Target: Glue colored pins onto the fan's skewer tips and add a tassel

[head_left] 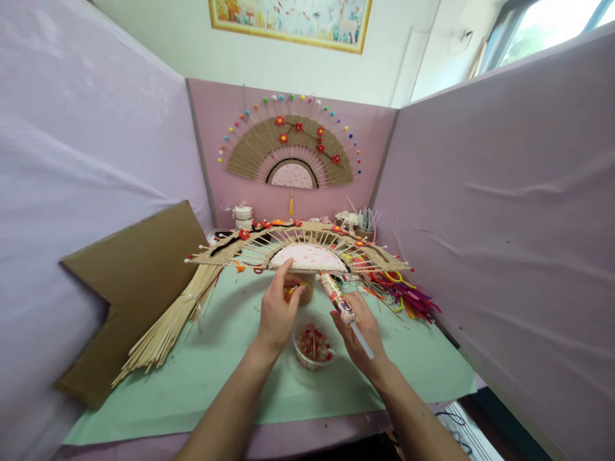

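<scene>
The half-round woven jute fan with red flowers and bamboo ribs [298, 246] stands across the green worktop [216, 358] just beyond both hands, its long axis left to right, the left hand [278, 314] pinching its lower rim, the right hand [360, 333] clamped on a patterned glue gun [336, 298].

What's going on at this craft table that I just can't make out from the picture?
- Head view: the left hand covers most of a small orange thing under the fan on the table; what it is cannot be told.
- The pieces in the small bowl are too small to identify.
- The glue gun tip is hidden behind the fan's lower edge.
- The bottles at the back are too small to read.
</scene>
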Demonstrator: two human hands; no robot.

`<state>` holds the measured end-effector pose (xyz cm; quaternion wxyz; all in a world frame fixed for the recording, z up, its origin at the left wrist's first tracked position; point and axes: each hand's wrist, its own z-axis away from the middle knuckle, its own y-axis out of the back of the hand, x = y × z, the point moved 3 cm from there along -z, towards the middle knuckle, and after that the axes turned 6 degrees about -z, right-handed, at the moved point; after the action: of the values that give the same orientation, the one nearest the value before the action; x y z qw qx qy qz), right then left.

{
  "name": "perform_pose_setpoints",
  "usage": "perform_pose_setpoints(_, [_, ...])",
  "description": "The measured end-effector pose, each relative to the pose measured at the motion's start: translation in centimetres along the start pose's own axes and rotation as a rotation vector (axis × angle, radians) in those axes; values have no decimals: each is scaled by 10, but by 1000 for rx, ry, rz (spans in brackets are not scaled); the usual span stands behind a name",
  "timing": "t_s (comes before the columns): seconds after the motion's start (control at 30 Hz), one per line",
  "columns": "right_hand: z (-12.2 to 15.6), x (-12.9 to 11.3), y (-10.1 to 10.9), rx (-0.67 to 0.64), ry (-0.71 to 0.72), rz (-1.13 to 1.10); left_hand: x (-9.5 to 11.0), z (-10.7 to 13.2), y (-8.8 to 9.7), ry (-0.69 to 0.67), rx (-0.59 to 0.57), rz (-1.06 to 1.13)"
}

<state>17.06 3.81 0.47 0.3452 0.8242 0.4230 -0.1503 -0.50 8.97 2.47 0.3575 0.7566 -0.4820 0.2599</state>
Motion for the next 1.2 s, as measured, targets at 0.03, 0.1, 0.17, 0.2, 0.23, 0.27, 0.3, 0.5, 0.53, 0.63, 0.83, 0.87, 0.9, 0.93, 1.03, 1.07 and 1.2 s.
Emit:
perform_pose_setpoints(0.03, [0, 0, 1, -1, 1, 2, 0, 0, 0, 0, 1, -3])
perform_pose_setpoints(0.1, [0, 0, 2, 1, 6, 7, 0, 0, 0, -4, -1, -3])
perform_pose_setpoints(0.17, [-1, -1, 3, 9, 12, 13, 0, 0, 0, -8, -1, -1])
perform_pose_setpoints(0.2, [-1, -2, 3, 13, 17, 16, 0, -1, 0, -9, 0, -1])
perform_pose_setpoints(0.23, [-2, -3, 4, 16, 21, 18, 1, -1, 0, -9, 3, -2])
perform_pose_setpoints(0.27, [-2, -4, 4, 17, 25, 20, 1, -1, 1, -9, 6, -4])
perform_pose_setpoints(0.3, [-2, -5, 4, 18, 27, 21, 1, -1, 1, -9, 8, -6])
perform_pose_setpoints(0.5, [-1, -3, 5, 25, 15, 28, 2, -2, 1, -17, 6, -21])
perform_pose_setpoints(0.53, [-1, -3, 5, 25, 15, 28, 2, -2, 1, -19, 9, -21])
perform_pose_setpoints(0.63, [0, -2, 5, 27, 10, 24, 3, -2, 2, -26, 15, -20])
perform_pose_setpoints(0.83, [0, 1, 4, 17, -7, 12, 5, -3, 2, -29, 18, -22])
perform_pose_setpoints(0.87, [0, 1, 4, 17, -4, 13, 5, -3, 2, -30, 17, -22])
perform_pose_setpoints(0.9, [0, 1, 4, 20, 0, 15, 5, -3, 2, -31, 17, -21])
perform_pose_setpoints(0.93, [0, 1, 5, 22, 3, 18, 5, -3, 2, -31, 19, -20])
perform_pose_setpoints(1.03, [0, 1, 5, 21, -3, 27, 5, -3, 3, -25, 23, -14])
perform_pose_setpoints(1.07, [1, 1, 4, 20, -8, 27, 5, -3, 3, -23, 22, -13])
perform_pose_setpoints(1.2, [3, 3, 4, 19, -22, 25, 4, -4, 3, -17, 24, -19])
